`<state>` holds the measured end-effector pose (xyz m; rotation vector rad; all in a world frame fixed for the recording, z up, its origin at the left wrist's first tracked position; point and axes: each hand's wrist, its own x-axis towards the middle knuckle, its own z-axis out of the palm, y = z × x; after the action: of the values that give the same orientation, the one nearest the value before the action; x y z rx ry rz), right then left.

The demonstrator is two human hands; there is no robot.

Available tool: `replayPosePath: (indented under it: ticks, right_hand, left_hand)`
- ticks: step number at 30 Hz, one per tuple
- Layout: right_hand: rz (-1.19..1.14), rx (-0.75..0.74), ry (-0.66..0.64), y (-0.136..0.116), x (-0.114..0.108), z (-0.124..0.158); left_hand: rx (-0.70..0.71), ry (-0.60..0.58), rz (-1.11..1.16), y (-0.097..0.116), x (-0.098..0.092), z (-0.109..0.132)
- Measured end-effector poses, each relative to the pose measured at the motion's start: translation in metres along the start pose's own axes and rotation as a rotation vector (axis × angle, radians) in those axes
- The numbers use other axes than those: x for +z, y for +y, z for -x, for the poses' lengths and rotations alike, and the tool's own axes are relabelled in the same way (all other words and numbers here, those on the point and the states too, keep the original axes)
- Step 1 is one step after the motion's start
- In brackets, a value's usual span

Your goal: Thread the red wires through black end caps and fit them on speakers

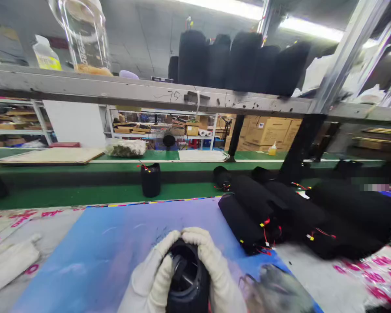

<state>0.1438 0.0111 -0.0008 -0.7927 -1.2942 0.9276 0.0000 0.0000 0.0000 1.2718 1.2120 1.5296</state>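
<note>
Both my hands wear white knit gloves and are wrapped round a black hollow cylinder [190,300] at the bottom middle. Its open end faces up toward me, and dark parts show inside the round mouth. My left hand [153,278] grips the left side, with its thumb at the rim. From the right, my right hand [217,274] curls its fingers over the far edge and side. Below the cylinder lies a blue and lilac printed sheet [111,243]. A trace of red shows low beside my right hand; what it is I cannot make out.
Several black cylinders [244,221] with red wires lie piled at right. One black cylinder [150,180] stands upright behind the sheet. A white glove [11,265] lies at left, a crumpled greyish bag [280,291] at lower right. Overhead runs a metal shelf [127,90].
</note>
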Motion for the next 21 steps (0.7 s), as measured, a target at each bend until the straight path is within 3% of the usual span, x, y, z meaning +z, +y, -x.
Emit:
replayPosePath:
  ticks: [6,9,16,21]
  right_hand:
    - [-0.076,0.061,0.158,0.011,0.007,0.012]
    - [-0.090,0.017,0.098,0.016,0.001,0.015]
    - [-0.020,-0.149,-0.148,0.023,-0.016,0.007]
    - [-0.036,-0.069,-0.060,0.011,-0.007,0.017]
  left_hand:
    - [-0.113,0.005,0.120,-0.007,0.003,-0.002]
    - [-0.152,-0.003,0.238,-0.010,0.008,-0.003]
    - [-0.097,-0.061,0.198,-0.011,0.006,0.004]
    - [0.009,-0.060,0.095,-0.015,0.007,0.007]
